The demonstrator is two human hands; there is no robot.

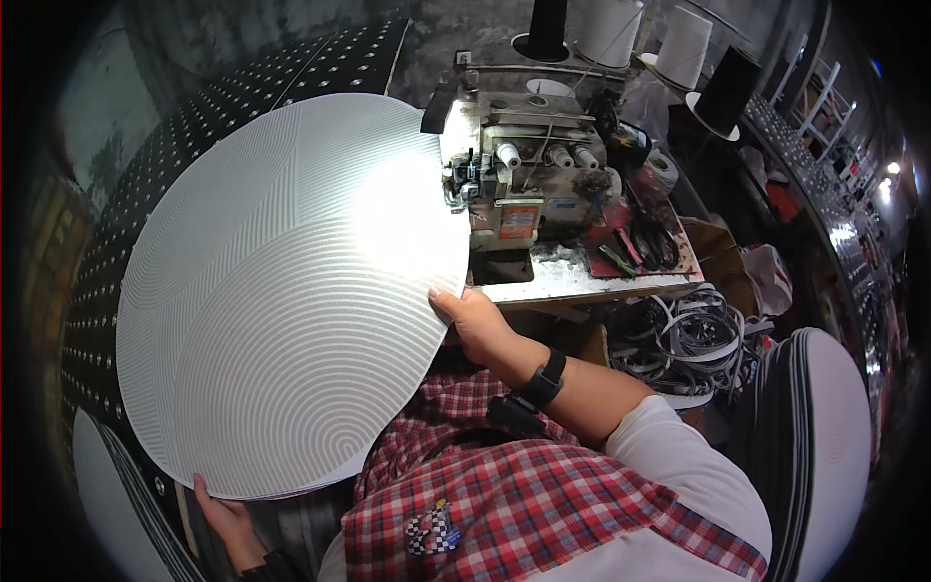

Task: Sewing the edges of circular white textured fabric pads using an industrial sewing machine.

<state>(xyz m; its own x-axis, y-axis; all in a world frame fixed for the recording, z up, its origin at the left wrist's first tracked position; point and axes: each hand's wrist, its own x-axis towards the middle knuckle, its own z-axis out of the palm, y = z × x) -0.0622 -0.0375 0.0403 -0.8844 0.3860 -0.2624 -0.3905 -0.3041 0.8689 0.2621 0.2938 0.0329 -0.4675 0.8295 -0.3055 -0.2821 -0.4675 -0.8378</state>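
A large round mat (281, 388), pale grey with raised curved and straight lines, lies in front of me. Its right edge meets the needle area of an overlock sewing machine (543, 165), whose lamp lights a bright patch on it. My right hand (477, 322) grips that edge just below the machine, thumb on top and fingers hidden underneath. Down at the lower left rim, my left hand (225, 524) pinches the mat, its thumb tip above and the other fingers beneath.
White thread cones (684, 47) and black ones (722, 92) stand behind the machine. Scissors (652, 242) lie on its table (601, 285). Coiled trim strips (698, 335) fill a box below. Stacks of round mats stand right (824, 436) and left (112, 504). A black studded table (339, 68) supports the mat.
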